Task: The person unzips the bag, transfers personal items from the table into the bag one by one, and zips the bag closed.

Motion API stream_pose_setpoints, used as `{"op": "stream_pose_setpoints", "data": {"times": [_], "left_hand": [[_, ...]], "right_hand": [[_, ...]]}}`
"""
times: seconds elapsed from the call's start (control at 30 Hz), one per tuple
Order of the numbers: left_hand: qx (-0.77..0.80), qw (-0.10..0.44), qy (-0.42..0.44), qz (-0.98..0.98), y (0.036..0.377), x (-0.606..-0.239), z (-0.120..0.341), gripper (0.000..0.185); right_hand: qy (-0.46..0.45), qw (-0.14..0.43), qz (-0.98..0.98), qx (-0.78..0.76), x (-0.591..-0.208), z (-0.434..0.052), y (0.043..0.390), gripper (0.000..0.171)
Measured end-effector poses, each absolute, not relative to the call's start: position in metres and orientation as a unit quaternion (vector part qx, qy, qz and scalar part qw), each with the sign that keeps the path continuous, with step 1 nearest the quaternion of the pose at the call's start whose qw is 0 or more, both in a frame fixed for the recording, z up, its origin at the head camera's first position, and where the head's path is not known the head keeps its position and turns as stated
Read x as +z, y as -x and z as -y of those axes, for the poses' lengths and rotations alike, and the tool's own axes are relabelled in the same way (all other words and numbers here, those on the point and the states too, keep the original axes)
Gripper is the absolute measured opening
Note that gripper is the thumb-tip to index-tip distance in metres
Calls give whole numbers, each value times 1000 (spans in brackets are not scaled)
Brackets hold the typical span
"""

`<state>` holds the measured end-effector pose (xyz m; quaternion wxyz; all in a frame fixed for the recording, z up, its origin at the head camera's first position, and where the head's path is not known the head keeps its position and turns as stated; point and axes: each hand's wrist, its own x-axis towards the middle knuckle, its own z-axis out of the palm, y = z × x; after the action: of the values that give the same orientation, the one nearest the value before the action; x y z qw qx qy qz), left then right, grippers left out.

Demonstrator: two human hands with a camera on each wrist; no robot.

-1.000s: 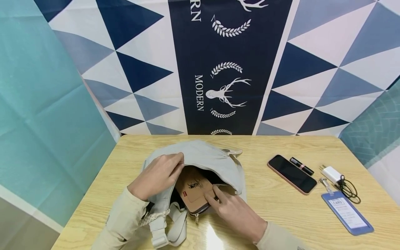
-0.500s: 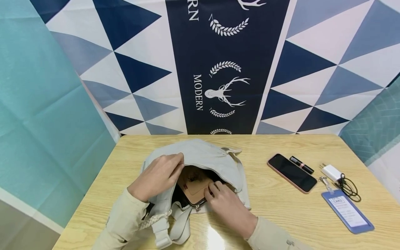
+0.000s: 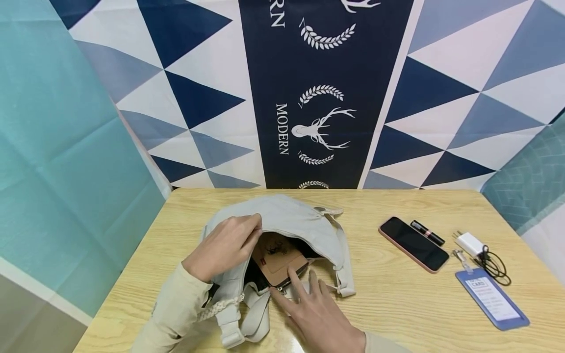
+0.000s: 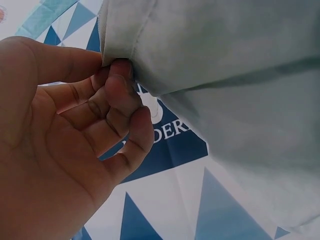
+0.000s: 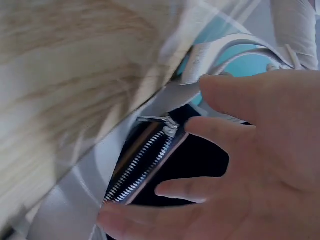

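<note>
The left hand (image 3: 222, 247) pinches the upper edge of the grey bag (image 3: 287, 223) between thumb and curled fingers (image 4: 122, 87), holding the opening lifted; the left wrist view shows the fabric hem clamped at the fingertips. The right hand (image 3: 315, 314) lies with its fingers (image 3: 295, 289) straight and spread apart, the tips at the near edge of the bag opening, beside the brown wallet (image 3: 278, 257); it grips nothing. The wallet sits mostly inside the bag, its near end with the zipper (image 5: 150, 150) protruding from the opening towards the person. The bag lies on the wooden table (image 3: 397, 304), left of centre, with its strap (image 3: 240, 323) trailing to the near edge. To the right of the bag, well apart from both hands, lies a phone (image 3: 412, 243), screen up, with a lipstick (image 3: 426, 233) just beyond it. Farther right are a white charger (image 3: 469, 243) with a black cable (image 3: 494, 264), and nearer, a blue card holder (image 3: 491, 298). A patterned cloth with a deer motif (image 3: 320, 128) hangs behind the table.
</note>
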<state>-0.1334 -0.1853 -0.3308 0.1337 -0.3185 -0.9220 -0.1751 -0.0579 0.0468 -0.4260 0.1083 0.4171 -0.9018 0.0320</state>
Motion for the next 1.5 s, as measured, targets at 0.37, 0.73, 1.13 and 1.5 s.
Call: {"op": "stream_pose_setpoints", "data": {"times": [0.37,0.73,1.13,1.5], "left_hand": [[-182,147,341,911,134,-334,182,16],[-173,153,334,914,132,-331,185,15],[-170,158,329,915,134,-331,187,15],[-167,163,329,915,135,-333,188,15]], "right_hand": [[-433,86,896,45,-434,-50,61,96],[-432,109,893,60,-434,-34,75,54],[-431,119,894,-3,-432,-31,74,42],[-423,154,893,10,-426,-42,81,41]]}}
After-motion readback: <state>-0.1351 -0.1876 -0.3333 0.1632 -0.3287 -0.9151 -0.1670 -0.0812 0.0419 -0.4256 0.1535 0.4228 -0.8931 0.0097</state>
